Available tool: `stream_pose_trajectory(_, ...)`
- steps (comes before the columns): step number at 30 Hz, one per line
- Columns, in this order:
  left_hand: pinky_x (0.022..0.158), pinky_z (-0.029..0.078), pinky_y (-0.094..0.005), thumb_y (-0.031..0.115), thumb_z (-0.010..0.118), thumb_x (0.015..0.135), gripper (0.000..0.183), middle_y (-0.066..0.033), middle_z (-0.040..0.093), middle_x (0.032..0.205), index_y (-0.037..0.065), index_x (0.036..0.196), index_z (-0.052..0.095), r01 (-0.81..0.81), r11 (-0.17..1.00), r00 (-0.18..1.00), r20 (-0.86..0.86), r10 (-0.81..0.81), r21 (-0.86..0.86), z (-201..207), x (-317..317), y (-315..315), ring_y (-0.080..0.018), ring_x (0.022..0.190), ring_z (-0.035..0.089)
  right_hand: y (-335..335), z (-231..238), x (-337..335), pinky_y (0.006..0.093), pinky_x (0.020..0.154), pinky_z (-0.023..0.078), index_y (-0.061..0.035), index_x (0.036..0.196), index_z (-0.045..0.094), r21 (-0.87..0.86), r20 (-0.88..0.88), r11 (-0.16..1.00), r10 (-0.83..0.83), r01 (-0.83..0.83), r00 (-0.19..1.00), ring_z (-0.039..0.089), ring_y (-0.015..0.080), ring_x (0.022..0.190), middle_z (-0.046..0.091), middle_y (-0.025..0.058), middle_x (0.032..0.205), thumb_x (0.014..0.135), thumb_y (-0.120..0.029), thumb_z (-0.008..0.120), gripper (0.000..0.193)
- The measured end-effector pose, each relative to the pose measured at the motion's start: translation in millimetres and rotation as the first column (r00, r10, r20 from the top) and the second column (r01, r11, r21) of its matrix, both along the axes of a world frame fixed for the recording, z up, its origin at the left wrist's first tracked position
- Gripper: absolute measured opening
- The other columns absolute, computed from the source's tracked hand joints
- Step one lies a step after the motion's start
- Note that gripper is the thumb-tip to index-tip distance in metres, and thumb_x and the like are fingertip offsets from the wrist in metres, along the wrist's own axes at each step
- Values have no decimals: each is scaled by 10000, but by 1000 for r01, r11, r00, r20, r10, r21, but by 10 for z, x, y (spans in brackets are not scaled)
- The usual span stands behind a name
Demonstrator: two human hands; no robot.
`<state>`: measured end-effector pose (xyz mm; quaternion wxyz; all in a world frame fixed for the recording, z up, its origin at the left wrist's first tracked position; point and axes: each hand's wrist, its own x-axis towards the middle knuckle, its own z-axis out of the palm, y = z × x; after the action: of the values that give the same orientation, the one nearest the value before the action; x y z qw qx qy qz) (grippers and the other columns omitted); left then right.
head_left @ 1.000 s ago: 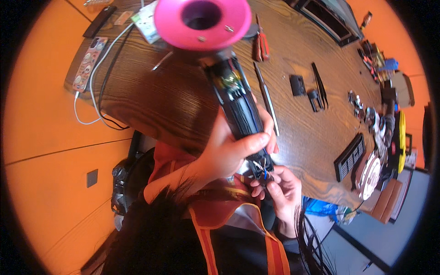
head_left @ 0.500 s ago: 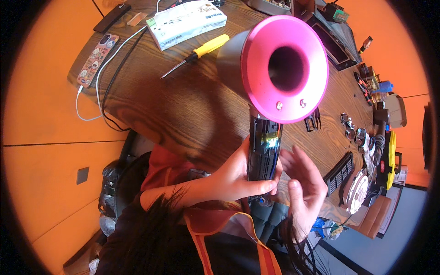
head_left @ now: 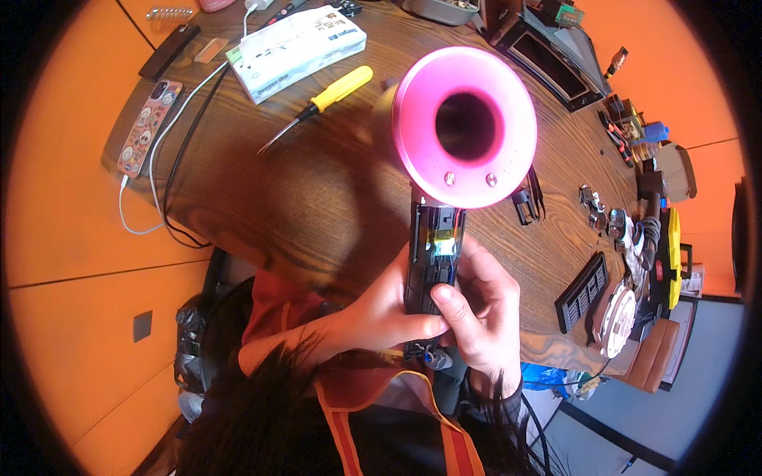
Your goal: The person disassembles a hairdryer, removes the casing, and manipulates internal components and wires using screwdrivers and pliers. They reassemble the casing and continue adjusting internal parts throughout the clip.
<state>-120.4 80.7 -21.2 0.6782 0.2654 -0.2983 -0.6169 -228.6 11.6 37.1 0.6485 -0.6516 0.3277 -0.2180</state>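
A hair dryer with a pink, funnel-shaped head stands upright in front of me, its round opening toward me. Its black handle is bare, showing inner parts and thin wires. My left hand wraps the lower handle from the left, thumb across its front. From the right, my right hand also closes on the handle, with its thumb on the front and its fingers partly hidden behind. A yellow-handled screwdriver lies on the table beyond, left of the dryer head.
The wooden table bears a tissue box, a phone on a white cable, and a black slotted panel at right. A round pale part lies by the right edge. Tools and boxes crowd the far right.
My right hand has moved left from beside the handle and closed on it. The dryer sits slightly further left in the picture, and the view has shifted a little.
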Motion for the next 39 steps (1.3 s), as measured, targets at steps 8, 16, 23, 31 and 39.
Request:
stream_pose_trajectory(8,637,436,-234,75,612,739,211,-36,532,761,17,912,506,71,997,997,-31,-71,7,110,89,56,-109,670,549,-10,37,-54,314,792,479,7,1258,423,-159,-80,974,151,-162,985,613,235,934,594,179,1075,796,-132,634,526)
stream_pose_trajectory(16,501,488,-371,-39,608,682,533,-119,497,683,89,1079,275,-25,990,898,-438,-39,-140,-107,156,46,-251,538,557,-263,-36,-180,287,732,491,-11,994,624,-403,-152,910,-172,98,973,639,204,823,651,122,864,783,-43,614,214)
stream_pose_trajectory(23,547,492,-391,-52,604,697,536,-142,507,718,89,1105,287,18,962,920,-371,-122,-271,-27,422,-147,-265,573,569,-819,-140,-91,349,677,443,-31,880,643,-761,-235,649,-319,31,918,543,287,743,573,125,753,730,-51,632,153)
stream_pose_trajectory(31,461,446,-360,-34,577,618,554,-118,474,646,95,1075,292,334,941,894,-298,-334,-54,225,746,-590,-237,481,518,-799,-153,191,288,667,461,-11,977,613,-704,-11,687,-266,181,964,585,236,727,593,117,782,762,-24,599,216)
stream_pose_trajectory(39,427,400,-303,48,620,780,419,-73,462,597,92,1031,288,674,731,629,-433,-645,-109,237,844,-644,-180,466,490,-819,-351,174,297,855,427,-4,1279,389,-309,380,880,-234,361,895,532,173,984,528,117,1119,806,-41,561,505)
